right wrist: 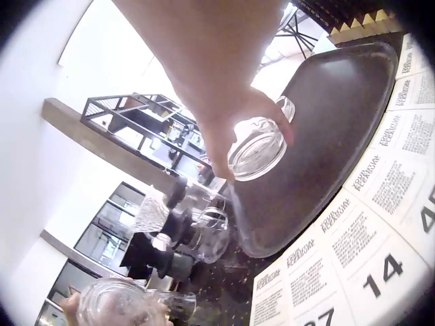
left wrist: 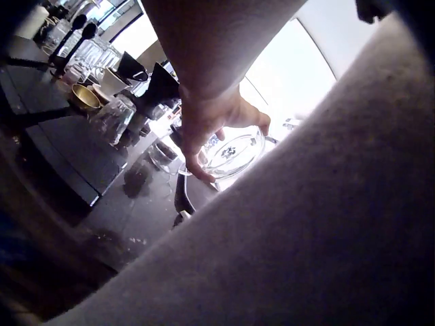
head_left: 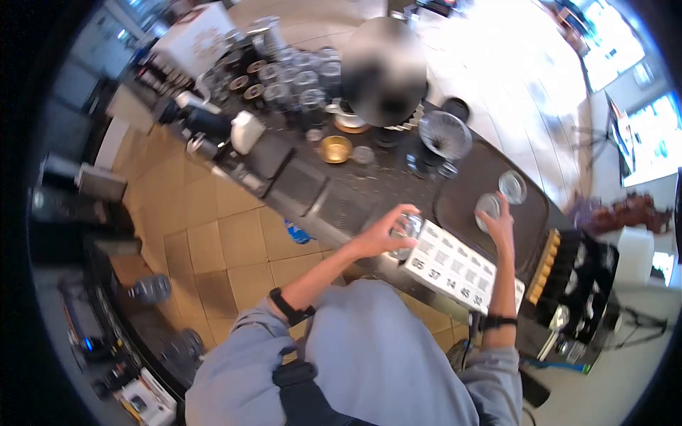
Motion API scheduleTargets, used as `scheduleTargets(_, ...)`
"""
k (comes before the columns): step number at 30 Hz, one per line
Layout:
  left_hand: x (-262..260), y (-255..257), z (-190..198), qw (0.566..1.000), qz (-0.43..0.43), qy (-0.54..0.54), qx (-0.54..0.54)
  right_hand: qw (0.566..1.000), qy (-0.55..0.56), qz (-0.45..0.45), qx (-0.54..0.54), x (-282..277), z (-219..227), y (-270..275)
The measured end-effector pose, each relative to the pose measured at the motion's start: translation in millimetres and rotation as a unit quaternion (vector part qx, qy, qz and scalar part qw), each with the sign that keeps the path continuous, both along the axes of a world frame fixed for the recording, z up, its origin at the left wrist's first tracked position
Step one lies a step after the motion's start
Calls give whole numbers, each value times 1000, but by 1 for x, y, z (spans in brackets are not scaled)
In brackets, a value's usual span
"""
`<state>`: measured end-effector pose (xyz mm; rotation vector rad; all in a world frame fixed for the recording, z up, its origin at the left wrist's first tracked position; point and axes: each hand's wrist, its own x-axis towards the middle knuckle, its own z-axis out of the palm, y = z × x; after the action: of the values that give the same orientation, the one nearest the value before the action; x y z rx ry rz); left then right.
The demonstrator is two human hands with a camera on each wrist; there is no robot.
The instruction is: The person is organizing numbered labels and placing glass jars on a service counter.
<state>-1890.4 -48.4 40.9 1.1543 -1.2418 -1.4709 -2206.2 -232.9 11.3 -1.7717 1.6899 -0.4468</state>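
Note:
My left hand (head_left: 383,236) grips a clear glass cup (head_left: 408,228) around its side, close to the left end of a white box (head_left: 449,268) printed with large numbers. In the left wrist view the cup (left wrist: 234,155) shows its round base between thumb and fingers. My right hand (head_left: 501,231) holds a second clear glass cup (head_left: 486,211) over the dark tray (head_left: 490,162). The right wrist view shows this cup (right wrist: 257,156) tilted, its round end turned toward the camera. Just beyond it, a third glass (head_left: 512,187) sits on the tray.
A ribbed clear dripper (head_left: 445,135) stands left of the tray. Farther left are a gold bowl (head_left: 336,149), dark flat panels (head_left: 298,186) and many crowded glasses (head_left: 307,82). Black packs with a gold-coloured row (head_left: 544,266) lie at the right end of the counter.

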Motion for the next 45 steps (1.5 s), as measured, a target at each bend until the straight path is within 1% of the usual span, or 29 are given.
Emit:
scheduleTargets(2,22,13,6,1000,-1,3,-29,980,-191,28,38,2,1,26)
scheduleTargets(4,44,29,10,998,-1,29,-54,971,-213,-10,113,33,46,72)
scheduleTargets(6,66,48,7,998,7,43,-55,977,-181,-14,110,53,60,102)
scheduleTargets(8,91,72,13,998,6,60,-22,967,-225,-20,114,94,83,139)
scheduleTargets(9,101,83,9,995,29,62,-75,959,-254,-26,124,111,90,152)
scheduleTargets(10,111,96,1,995,38,76,-56,948,-285,-30,140,131,92,165)
scheduleTargets(13,148,135,-1,990,99,69,-68,946,-280,44,159,196,104,195)
scheduleTargets(14,158,147,-6,991,106,64,-57,944,-280,75,158,212,93,198)
scheduleTargets(15,169,159,-12,991,114,61,-44,941,-283,91,160,237,94,208)
scheduleTargets(17,186,185,-28,983,166,63,-50,937,-273,135,172,280,95,230)
scheduleTargets(19,204,221,-32,971,224,54,-56,920,-272,199,199,305,88,239)
scheduleTargets(22,219,283,-28,952,301,4,-57,890,-285,276,223,345,77,265)
scheduleTargets(24,218,320,-37,925,373,-24,-69,875,-294,311,225,357,76,283)
scheduleTargets(25,217,340,-42,907,411,-44,-80,860,-289,360,217,361,67,287)
scheduleTargets(26,214,358,-47,899,427,-51,-81,852,-290,377,220,363,59,292)
scheduleTargets(28,207,405,-42,879,471,-41,-59,839,-301,390,229,372,62,324)
scheduleTargets(29,200,427,-38,870,489,1,-64,832,-303,403,232,372,58,338)
scheduleTargets(31,185,468,-38,856,514,-9,-58,799,-314,424,287,370,51,365)
scheduleTargets(32,177,492,-37,848,527,-17,-48,793,-313,433,292,366,49,383)
scheduleTargets(33,166,515,-28,846,531,6,-46,795,-311,432,290,366,51,408)
scheduleTargets(34,156,537,-30,843,537,3,-46,799,-310,428,287,362,53,429)
scheduleTargets(36,138,576,-40,828,560,-17,-30,795,-268,465,283,352,43,454)
scheduleTargets(38,122,614,-50,822,569,-19,-9,792,-284,456,292,342,42,497)
scheduleTargets(39,113,634,-51,799,598,-59,34,795,-277,454,291,338,36,512)
scheduleTargets(40,101,652,-50,774,621,-97,76,791,-250,459,318,335,32,523)
scheduleTargets(41,91,670,-49,777,618,-96,74,788,-260,456,321,328,27,537)
scheduleTargets(43,81,710,-43,741,655,-86,118,777,-258,472,328,331,24,565)
scheduleTargets(44,77,730,-41,741,656,-88,113,776,-232,478,340,333,22,576)
scheduleTargets(45,73,750,-39,719,682,-73,113,765,-231,497,339,337,17,587)
